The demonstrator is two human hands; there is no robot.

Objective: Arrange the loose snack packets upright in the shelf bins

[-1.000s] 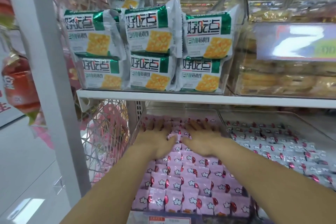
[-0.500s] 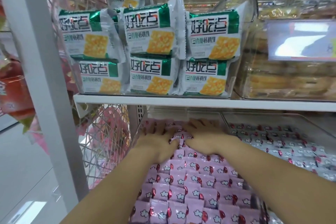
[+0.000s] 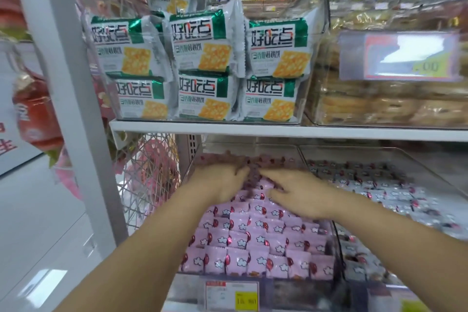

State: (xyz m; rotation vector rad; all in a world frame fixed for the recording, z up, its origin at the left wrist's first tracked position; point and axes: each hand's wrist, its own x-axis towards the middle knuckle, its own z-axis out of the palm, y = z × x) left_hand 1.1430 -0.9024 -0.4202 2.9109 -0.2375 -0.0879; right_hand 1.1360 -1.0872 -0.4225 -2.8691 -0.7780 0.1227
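Several small pink snack packets (image 3: 255, 238) stand in rows inside a clear bin (image 3: 338, 243) on the lower shelf. Both my hands reach deep into this bin. My left hand (image 3: 219, 181) lies flat on the packets at the back left, fingers spread among them. My right hand (image 3: 296, 191) lies on the packets just right of it, fingers pointing left and slightly bent. The fingertips are blurred, so I cannot see whether they pinch a packet. The two hands almost touch.
A neighbouring clear bin (image 3: 430, 175) holds white packets (image 3: 379, 185). Above, on a white shelf (image 3: 278, 132), green-and-white cracker packs (image 3: 202, 48) stand in a clear bin beside a bin of brown biscuits (image 3: 379, 104). A grey upright post (image 3: 76, 109) stands left. Price tag (image 3: 233, 296) below.
Both hands have drawn slightly toward me over the pink packets and closer together; the right hand's fingers now point left. The camera has tilted down a little.
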